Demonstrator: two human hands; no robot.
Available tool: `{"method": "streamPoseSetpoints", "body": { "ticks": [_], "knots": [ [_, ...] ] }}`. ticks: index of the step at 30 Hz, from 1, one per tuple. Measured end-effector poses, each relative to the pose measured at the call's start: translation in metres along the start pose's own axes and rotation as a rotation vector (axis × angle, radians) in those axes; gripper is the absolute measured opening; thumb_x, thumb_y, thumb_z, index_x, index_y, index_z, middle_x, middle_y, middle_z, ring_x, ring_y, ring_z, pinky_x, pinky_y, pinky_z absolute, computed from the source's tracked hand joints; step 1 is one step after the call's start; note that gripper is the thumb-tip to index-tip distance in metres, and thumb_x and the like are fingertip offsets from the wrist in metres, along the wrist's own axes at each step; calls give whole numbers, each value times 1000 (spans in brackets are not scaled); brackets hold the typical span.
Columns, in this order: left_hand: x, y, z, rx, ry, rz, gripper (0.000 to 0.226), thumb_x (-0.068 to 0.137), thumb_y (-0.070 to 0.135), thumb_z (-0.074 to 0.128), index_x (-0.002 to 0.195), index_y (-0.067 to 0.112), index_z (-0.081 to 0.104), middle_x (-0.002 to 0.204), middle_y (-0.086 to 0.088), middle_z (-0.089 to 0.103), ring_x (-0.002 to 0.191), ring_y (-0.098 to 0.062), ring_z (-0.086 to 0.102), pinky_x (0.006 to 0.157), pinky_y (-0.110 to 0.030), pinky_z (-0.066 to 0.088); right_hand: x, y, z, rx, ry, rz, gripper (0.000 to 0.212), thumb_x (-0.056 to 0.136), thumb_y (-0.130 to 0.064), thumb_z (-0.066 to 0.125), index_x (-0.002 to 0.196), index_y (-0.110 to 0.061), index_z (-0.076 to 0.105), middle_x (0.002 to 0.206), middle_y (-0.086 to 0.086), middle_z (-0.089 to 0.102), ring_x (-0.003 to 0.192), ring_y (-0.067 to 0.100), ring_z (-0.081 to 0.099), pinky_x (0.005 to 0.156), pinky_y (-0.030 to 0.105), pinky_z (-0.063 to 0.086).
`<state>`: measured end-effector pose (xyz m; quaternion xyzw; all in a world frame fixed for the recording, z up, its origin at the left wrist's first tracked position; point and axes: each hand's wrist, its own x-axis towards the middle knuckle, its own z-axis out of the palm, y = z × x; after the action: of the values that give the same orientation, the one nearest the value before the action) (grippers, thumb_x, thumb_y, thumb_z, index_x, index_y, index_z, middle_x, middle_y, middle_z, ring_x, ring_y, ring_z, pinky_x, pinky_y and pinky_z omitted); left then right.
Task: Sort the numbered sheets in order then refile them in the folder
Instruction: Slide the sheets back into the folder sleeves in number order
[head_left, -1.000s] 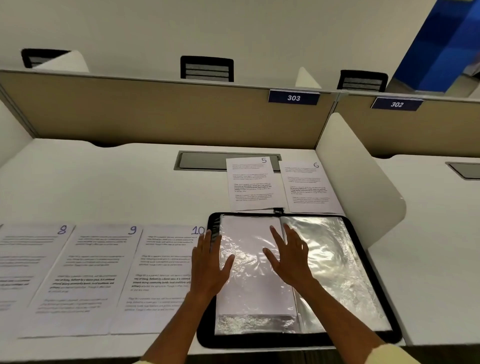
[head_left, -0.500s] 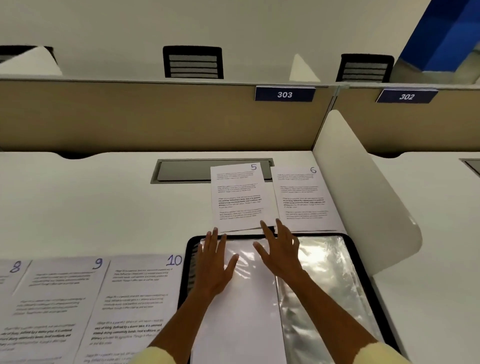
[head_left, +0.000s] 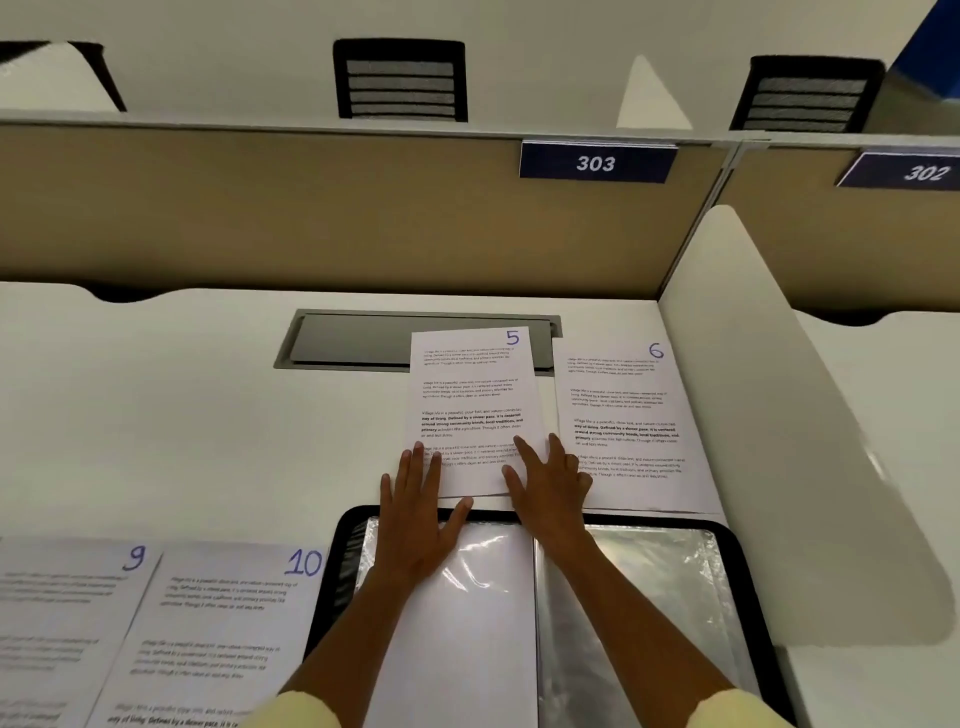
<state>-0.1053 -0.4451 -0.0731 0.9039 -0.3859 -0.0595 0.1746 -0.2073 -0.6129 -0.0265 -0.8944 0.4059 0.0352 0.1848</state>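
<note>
Folder (head_left: 748, 582) open, white sheet (head_left: 467, 623) in sleeve

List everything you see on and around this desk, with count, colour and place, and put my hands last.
White printed sheets numbered in blue: four; 5 and 6 beyond the folder, 9 and 10 to its left.
Black open folder with clear plastic sleeves: one, near edge of desk, a white page in its left sleeve.
Grey recessed desk hatch: one, partly under sheet 5.
White desk: one.
Tan partition panel: behind the desk.
White side divider: one, right.
Dark blue number plates: two, 303 and 302, on the partition.
Black mesh chair backs: two clearly, beyond the partition.
Hands: left hand and right hand, fingers flat on the bottom of sheet 5.
</note>
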Motion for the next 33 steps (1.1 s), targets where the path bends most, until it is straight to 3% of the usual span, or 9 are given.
{"method": "streamPoseSetpoints", "body": {
  "ticks": [4, 11, 15, 18, 21, 23, 26, 29, 33],
  "knots": [
    [-4, 2, 7, 63, 16, -3, 82, 93, 67, 29, 154, 13, 24, 164, -8, 10, 151, -25, 8, 120, -53, 15, 17, 0, 3, 158, 29, 50, 55, 101, -46, 45, 153, -32, 30, 154, 7, 31, 134, 28, 37, 109, 46, 26],
    [-3, 2, 9, 33, 64, -4, 82, 91, 66, 39, 153, 13, 29, 164, -6, 12, 151, -23, 9, 120, -51, 18, 24, -9, -1, 798, 165, 146, 78, 94, -15, 67, 156, -23, 22, 144, 9, 50, 132, 24, 49, 111, 40, 37],
    [-1, 2, 8, -18, 76, -7, 82, 90, 65, 39, 153, 14, 28, 164, -5, 12, 151, -22, 8, 120, -50, 17, 20, -7, -4, 836, 223, 167, 44, 89, -11, 73, 131, -7, 61, 119, 11, 68, 100, 19, 63, 98, 34, 52],
    [0, 1, 6, -67, 87, -5, 83, 90, 67, 36, 154, 16, 25, 164, -4, 10, 151, -21, 7, 122, -49, 14, 17, -3, -6, 830, 333, 169, 25, 89, -13, 73, 112, -3, 72, 107, 10, 73, 95, 22, 66, 93, 38, 55],
    [-2, 0, 3, -121, 93, 6, 85, 89, 70, 37, 154, 16, 24, 164, -3, 11, 151, -19, 6, 122, -46, 9, 7, 3, -17, 877, 409, 162, 16, 90, -10, 72, 104, -2, 74, 98, 6, 73, 86, 12, 62, 82, 6, 46],
    [0, -2, 1, -162, 77, 10, 88, 87, 73, 37, 154, 17, 23, 164, -2, 11, 151, -18, 4, 122, -43, 6, -1, 9, -25, 903, 436, 162, 16, 90, -9, 72, 104, -3, 74, 96, 1, 71, 87, 10, 60, 78, -2, 38],
    [2, -6, -7, -300, 32, -26, 92, 84, 74, 41, 155, 19, 20, 164, 0, 10, 151, -14, -1, 123, -45, 4, -19, 17, -33, 955, 460, 183, 14, 90, -14, 72, 103, -8, 75, 92, -7, 68, 85, 9, 61, 80, 13, 45],
    [-3, 8, -25, -627, 10, -176, 90, 85, 69, 52, 155, 22, 20, 163, 3, 13, 150, -9, -1, 123, -44, 9, -38, 23, -38, 1029, 494, 201, 12, 90, -18, 72, 100, -11, 75, 91, -6, 72, 84, 9, 64, 77, 20, 49],
    [-27, 42, -53, -997, 1, -278, 85, 82, 69, 56, 150, 23, 34, 155, 5, 34, 145, -12, 26, 117, -34, 26, -72, 30, -41, 1132, 552, 244, 8, 89, -20, 74, 91, -13, 73, 88, -3, 73, 87, 13, 68, 82, 29, 55]
  ]
}}
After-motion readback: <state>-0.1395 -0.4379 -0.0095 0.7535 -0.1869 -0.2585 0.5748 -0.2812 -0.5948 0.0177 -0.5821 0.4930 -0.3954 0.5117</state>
